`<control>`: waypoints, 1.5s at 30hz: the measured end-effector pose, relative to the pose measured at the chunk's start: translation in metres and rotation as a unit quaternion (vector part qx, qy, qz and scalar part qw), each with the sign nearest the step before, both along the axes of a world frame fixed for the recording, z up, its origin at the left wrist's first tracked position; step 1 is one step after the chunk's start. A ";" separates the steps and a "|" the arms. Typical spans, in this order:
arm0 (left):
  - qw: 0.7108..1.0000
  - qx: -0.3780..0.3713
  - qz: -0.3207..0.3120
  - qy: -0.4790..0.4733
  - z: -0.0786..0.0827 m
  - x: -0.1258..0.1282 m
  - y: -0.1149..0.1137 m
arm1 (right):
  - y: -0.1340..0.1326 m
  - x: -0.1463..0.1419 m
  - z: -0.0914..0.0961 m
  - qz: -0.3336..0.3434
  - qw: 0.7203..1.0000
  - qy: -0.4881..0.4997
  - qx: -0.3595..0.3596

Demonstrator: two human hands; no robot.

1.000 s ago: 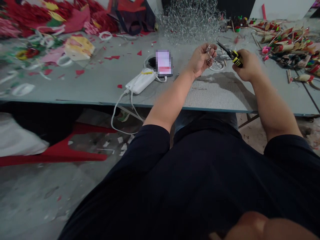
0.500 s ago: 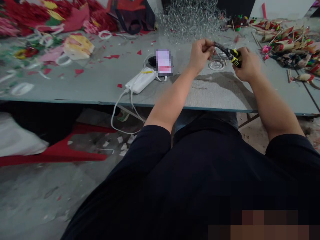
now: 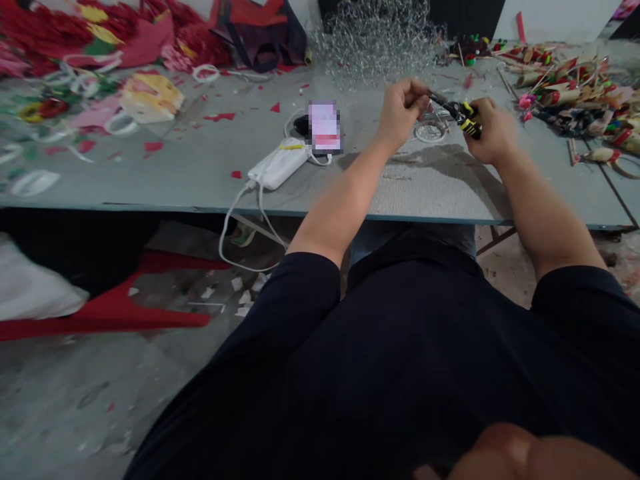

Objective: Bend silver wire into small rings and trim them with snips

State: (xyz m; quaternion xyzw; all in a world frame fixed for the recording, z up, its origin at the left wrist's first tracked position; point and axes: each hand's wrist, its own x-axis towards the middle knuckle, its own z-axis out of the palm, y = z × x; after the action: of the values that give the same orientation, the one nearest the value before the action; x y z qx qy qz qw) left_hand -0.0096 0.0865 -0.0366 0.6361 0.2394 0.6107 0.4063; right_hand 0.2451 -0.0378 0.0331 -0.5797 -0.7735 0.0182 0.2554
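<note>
My right hand (image 3: 493, 132) is closed round the yellow-and-black handles of a pair of pliers (image 3: 457, 112), whose dark jaws point up and left. My left hand (image 3: 401, 110) pinches at the jaw tips, thumb against fingers. What it holds there is too small to make out. Just below the pliers, a small round clear dish (image 3: 430, 132) with silvery bits lies on the grey table (image 3: 200, 170). Behind both hands rises a large tangled heap of bent silver wire (image 3: 377, 43).
A lit phone (image 3: 324, 127) and a white power bank (image 3: 280, 163) with cables hanging over the edge lie to the left. Bamboo-and-red craft pieces (image 3: 565, 93) crowd the right. Red flowers and paper (image 3: 145, 40) fill the far left. A red stool (image 3: 115, 307) stands below.
The view has shifted slightly, so the table's things sit a little further left. Both hands stay at the pliers, with the pliers' jaws and handles looking closer together.
</note>
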 end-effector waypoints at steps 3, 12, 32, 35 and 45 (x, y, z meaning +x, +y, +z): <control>1.000 -0.014 0.013 -0.021 -0.002 0.007 0.002 | 0.005 0.002 -0.005 -0.007 1.000 -0.010 0.002; 0.999 -0.004 -0.038 -0.016 -0.009 0.003 0.015 | 0.014 0.013 -0.009 0.008 0.999 -0.038 0.003; 0.998 -0.008 -0.057 0.001 -0.002 0.009 -0.011 | 0.025 0.014 -0.021 -0.006 0.999 -0.045 0.021; 0.997 -0.013 -0.073 0.014 -0.002 0.009 -0.008 | 0.024 0.014 -0.020 -0.005 0.999 -0.036 0.020; 0.997 0.026 -0.056 0.042 0.000 -0.002 -0.019 | 0.016 0.006 -0.014 -0.029 0.999 -0.045 -0.005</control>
State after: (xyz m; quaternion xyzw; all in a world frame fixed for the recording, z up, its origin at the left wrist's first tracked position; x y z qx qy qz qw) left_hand -0.0115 0.0678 -0.0368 0.6839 0.2047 0.5658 0.4127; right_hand 0.2511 -0.0214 0.0193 -0.6034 -0.7670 -0.0113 0.2179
